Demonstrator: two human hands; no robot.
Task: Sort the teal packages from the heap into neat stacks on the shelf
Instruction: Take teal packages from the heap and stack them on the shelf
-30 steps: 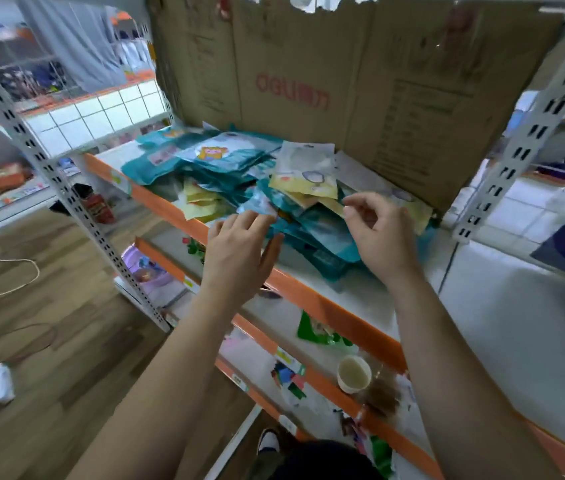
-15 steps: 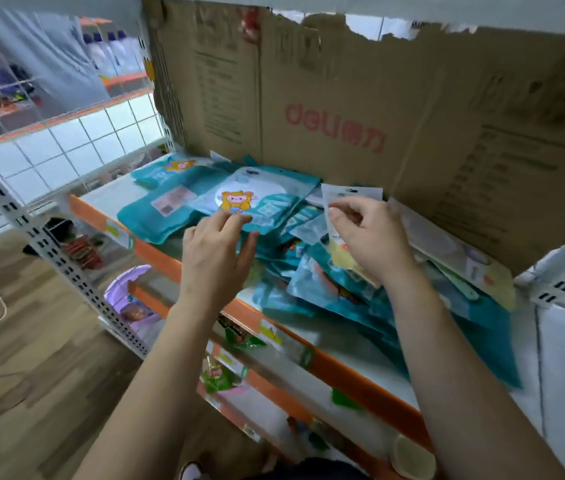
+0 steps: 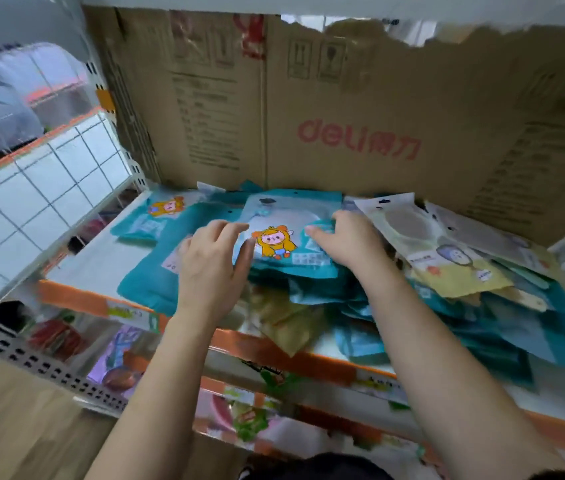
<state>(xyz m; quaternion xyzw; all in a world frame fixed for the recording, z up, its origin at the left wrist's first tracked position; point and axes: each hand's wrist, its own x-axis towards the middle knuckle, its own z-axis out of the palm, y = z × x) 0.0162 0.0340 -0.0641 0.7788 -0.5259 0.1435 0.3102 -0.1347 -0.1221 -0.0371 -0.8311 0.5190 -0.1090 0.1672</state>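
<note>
A torn brown cardboard sheet (image 3: 360,109) printed "deli" walls off the whole back of the shelf (image 3: 76,299), its ragged top edge meeting the board above, so the only way in is from the front. A white wire grid panel (image 3: 31,209) closes the left end. The shelf's orange front lip runs down to the right, and the only bare white board that shows lies at the front left corner, between the lip and the left-hand packages. The heap (image 3: 481,327) of mixed teal packages fills the middle and right; several spill over the orange lip, and its far right end is cut off by the picture's edge. How deep it goes is hidden by the layers. A yellow package (image 3: 454,268) lies on top of the heap at the right. To the left, a teal package turned face down (image 3: 149,271) lies flat, and behind it another with a cartoon figure (image 3: 156,216) lies near the back corner. Between these and the heap sits a small pile topped by the teal cartoon package (image 3: 288,233). The hands are apart, one at each side of it: the left hand (image 3: 208,268) has spread, relaxed fingers and its thumb against the left edge; the right hand (image 3: 350,240) lies on the right edge with its thumb on the face, and I cannot tell whether its fingers curl under. The lower shelves are blurred.
</note>
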